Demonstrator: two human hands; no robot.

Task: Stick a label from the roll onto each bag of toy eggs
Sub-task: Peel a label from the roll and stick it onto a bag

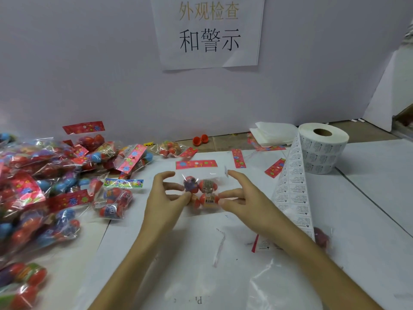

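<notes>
We see a clear, crinkly plastic bag of toy eggs (202, 193) at the middle of the desk (368, 198), on a white paper sheet; inside it are round, glossy red eggs with printed bands. Its flat red header card (196, 164), patterned with flowers, lies at the far end, so the bag's long axis runs away from us towards the wall. The left hand (164, 198) is half curled, its thumb and a fingertip pinching the bag's left edge, the forefinger arched above; the right hand (243, 198) mirrors it, pinching the right edge, its forefinger lifted near the bag's upper corner. The roll (321, 148), a squat white paper cylinder with a cardboard core, stands upright far right; a strip of labels (292, 193) trails from it past our right wrist. A heap of bags (44, 175) lies to the left.
</notes>
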